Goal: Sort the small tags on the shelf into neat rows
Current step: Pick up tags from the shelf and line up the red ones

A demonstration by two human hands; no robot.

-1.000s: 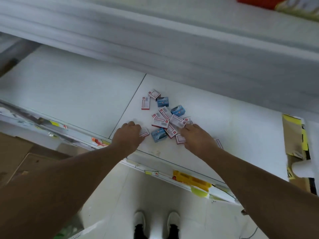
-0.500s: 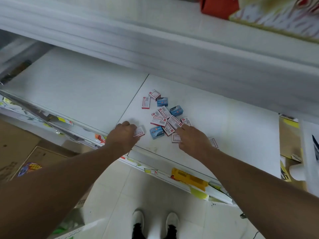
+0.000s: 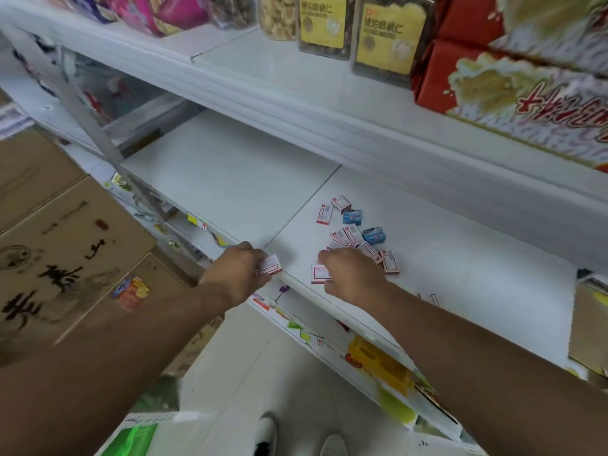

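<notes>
A loose heap of several small tags, white ones with red print and a few blue ones, lies on the white shelf. My left hand is at the shelf's front edge, left of the heap, pinching a white-and-red tag. My right hand rests on the near side of the heap with its fingers curled on another white-and-red tag. Part of the heap is hidden under that hand. One more tag peeks out beside my right forearm.
The upper shelf overhangs with snack jars and red boxes. Cardboard cartons stand on the left. A brown box sits at the shelf's right end. Price labels line the front rail. My shoes stand on the tiled floor.
The view has tilted up, showing the upper shelf. My left hand has drawn its tag left to the front edge. My right hand has slid left onto a tag at the heap's near side.
</notes>
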